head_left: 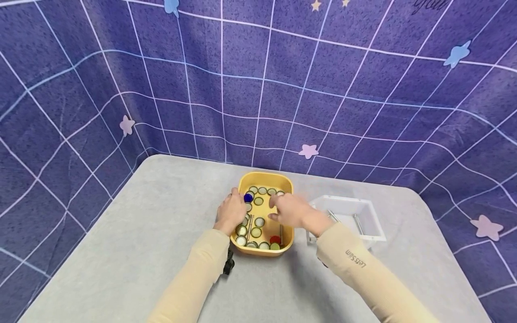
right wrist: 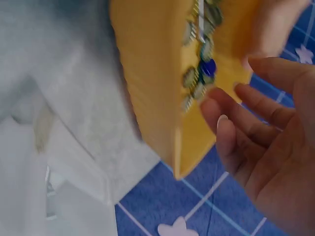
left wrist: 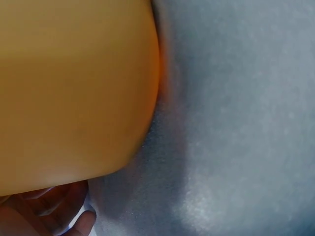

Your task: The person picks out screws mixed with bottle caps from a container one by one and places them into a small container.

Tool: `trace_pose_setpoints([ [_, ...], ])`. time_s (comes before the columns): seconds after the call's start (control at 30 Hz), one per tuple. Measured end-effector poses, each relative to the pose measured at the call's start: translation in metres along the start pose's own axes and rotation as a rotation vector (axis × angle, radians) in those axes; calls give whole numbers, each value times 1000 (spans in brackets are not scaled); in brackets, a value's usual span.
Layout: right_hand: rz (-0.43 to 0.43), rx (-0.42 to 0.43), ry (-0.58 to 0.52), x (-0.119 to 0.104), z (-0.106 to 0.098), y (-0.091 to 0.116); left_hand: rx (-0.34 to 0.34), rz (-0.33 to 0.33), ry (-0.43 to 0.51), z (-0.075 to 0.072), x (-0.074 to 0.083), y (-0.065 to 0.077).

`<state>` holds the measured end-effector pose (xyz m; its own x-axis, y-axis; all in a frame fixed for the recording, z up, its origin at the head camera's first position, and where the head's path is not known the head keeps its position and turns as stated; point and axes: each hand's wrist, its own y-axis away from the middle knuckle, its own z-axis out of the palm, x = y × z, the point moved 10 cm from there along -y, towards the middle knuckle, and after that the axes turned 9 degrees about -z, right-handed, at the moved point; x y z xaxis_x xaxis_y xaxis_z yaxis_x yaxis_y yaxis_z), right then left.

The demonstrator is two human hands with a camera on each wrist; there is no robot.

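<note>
A yellow plastic bin [head_left: 263, 252] stands on the table with several bottle caps [head_left: 258, 222] in it, mostly pale undersides up. Among them are a blue cap [head_left: 248, 198], a red cap [head_left: 275, 240] and thin metal rods [head_left: 250, 228]. My left hand [head_left: 232, 210] grips the bin's left rim; its fingers partly show by the wall in the left wrist view. Over the bin's right side hovers my right hand [head_left: 292, 210]. Its fingers [right wrist: 251, 115] are loosely bent and hold nothing in the right wrist view. My right hand hides some of the bin's contents.
Right of the bin sits a white tray [head_left: 379, 231] with a few metal rods [head_left: 358, 224] inside, partly behind my right forearm. A small black object [head_left: 228, 264] is by my left wrist. A purple gridded cloth [head_left: 242, 89] hangs behind the grey table [head_left: 173, 193].
</note>
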<state>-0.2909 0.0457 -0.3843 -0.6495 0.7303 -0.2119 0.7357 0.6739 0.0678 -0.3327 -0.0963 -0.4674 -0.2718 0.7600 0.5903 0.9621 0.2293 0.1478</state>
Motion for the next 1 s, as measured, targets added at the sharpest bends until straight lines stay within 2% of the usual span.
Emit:
trace_pose_setpoints([
  [0.13,-63,-32,27,-14,19,-5,2,5,1,0,1,0],
  [0.37,-177,-15,116,-32,36,-10,7,1,-3,0,2,0],
  [0.63,-283,-17,51,-40,64,-9,4,-1,-9,1,2,1],
  [0.73,-304,0,49,-41,69,-8,4,1,-13,1,3,1],
  [1.0,-300,40,254,-39,73,-11,0,-1,-18,1,2,0],
])
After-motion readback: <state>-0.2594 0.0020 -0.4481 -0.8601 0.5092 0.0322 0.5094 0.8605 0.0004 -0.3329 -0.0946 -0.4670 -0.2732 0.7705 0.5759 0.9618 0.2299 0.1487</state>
